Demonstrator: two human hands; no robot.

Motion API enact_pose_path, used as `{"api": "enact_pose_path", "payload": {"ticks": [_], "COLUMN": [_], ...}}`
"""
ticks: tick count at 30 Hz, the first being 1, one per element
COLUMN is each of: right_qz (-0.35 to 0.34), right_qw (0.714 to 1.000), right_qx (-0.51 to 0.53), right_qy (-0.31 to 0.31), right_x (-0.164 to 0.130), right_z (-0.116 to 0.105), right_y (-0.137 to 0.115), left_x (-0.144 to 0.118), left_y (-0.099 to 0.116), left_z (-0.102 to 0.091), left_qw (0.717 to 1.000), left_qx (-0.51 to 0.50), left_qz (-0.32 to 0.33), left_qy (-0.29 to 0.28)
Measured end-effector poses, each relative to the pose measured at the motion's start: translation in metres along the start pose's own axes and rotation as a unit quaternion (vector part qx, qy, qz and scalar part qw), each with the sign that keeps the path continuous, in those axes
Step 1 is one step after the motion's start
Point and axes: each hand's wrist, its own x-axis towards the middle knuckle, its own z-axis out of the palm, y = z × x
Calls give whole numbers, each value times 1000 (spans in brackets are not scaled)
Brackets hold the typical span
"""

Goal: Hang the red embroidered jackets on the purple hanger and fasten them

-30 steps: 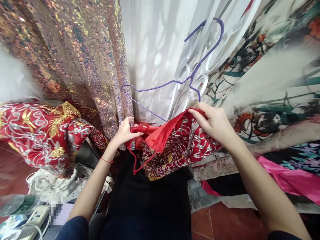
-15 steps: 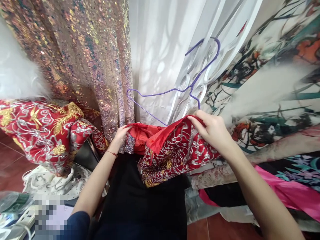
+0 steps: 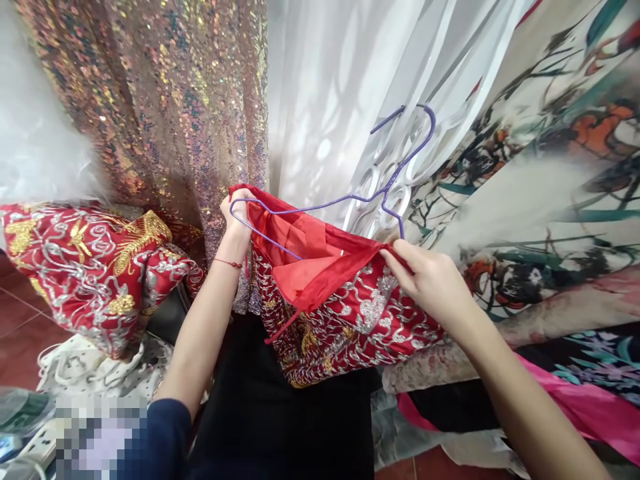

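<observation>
A red skirt-like garment (image 3: pixel 360 300) with silver and gold embroidery hangs between my hands, its plain red lining showing at the open top edge. My left hand (image 3: pixel 237 210) grips that edge at the left, behind one end of a purple hanger (image 3: pixel 345 199). My right hand (image 3: pixel 425 267) pinches the edge at the right, fingers closed by the hanger's other end. The hanger's lower bar runs down into the garment's opening. Its hook points up and left, hanging on nothing that I can make out.
Another red embroidered garment (image 3: pixel 90 273) lies at left over a white dotted cloth bag (image 3: pixel 65 357). A sequined curtain (image 3: pixel 190 100) and a white sheer curtain (image 3: pixel 310 87) hang behind. Floral fabric (image 3: pixel 540 180) and folded pink-and-black cloth (image 3: pixel 565 387) are at right. A power strip (image 3: pixel 35 447) sits lower left.
My left hand has moved up with the left side of the waist edge, past the hanger's left end. The opening is wider now, and the hanger's hook has dropped slightly.
</observation>
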Motion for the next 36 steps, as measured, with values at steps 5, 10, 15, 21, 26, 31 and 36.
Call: {"api": "enact_pose_path", "payload": {"ticks": [5,10,15,21,26,31,36], "right_qz": [18,42,32,-1,30,55,-26], "right_qw": [997,988,992,1000,996,978,986], "right_qx": [-70,-147,-119,-21,-47,-153,-117], "right_qy": [-8,-31,-15,12,68,131,117], "right_x": [-1,4,2,-2,-7,-10,-14], "right_z": [3,13,10,3,7,35,74], "right_y": [-1,1,-3,-2,13,25,19], "left_x": [-8,-35,-70,-108,-149,-172,-168], "left_y": [29,36,29,31,37,40,41], "left_z": [-3,4,18,38,54,49,37], "left_qw": [995,978,817,806,864,867,890], "left_qx": [35,173,444,437,320,347,356], "left_qz": [-89,95,368,399,387,345,271], "left_qy": [-7,74,15,-3,-28,-93,-92]}}
